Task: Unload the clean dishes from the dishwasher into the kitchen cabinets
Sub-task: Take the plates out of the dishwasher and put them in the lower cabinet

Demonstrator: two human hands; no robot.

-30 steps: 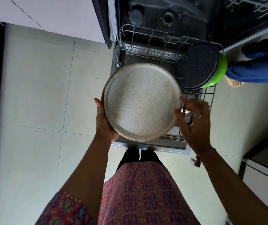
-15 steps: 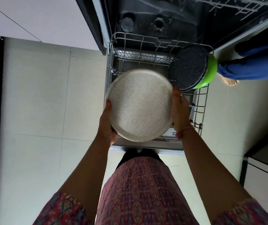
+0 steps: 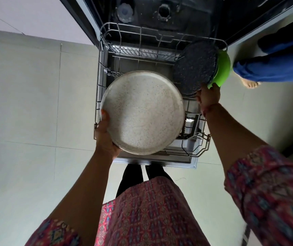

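The left hand (image 3: 106, 139) grips the lower left rim of a large round plate (image 3: 142, 112), thumb hooked over the edge and the remaining fingers hidden beneath it. The plate is carried flat, face up, above the front half of the pulled-out dishwasher rack (image 3: 99, 82), clear of the wires.

The right hand (image 3: 208, 96) reaches to the right rear of the rack, where its curled fingers meet the lower edge of a dark pan (image 3: 195, 66) and the green bowl (image 3: 223, 68) behind it. Whether the fingers are clamped on the pan, on the bowl, or on both cannot be told; the fingertips are hidden.

Rack contents: the dark pan stands on edge in the right rear corner, its speckled black face turned toward the centre. The green bowl stands against the pan's outer side, at the rack's right wall. A small black basket (image 3: 191, 125) sits at the front right, partly covered by the plate. The remaining rows of prongs hold nothing visible.

Plate appearance: cream-white, finely speckled with dark flecks, with a low raised rim that reads darker along the outer edge.

The rack rests over the lowered dishwasher door (image 3: 159, 159). The dark tub (image 3: 159, 15) lies open behind it. Pale floor tiles (image 3: 26, 103) surround the appliance. A second person's blue trouser leg (image 3: 275, 68) and bare foot (image 3: 250, 84) stand to the right of the rack.
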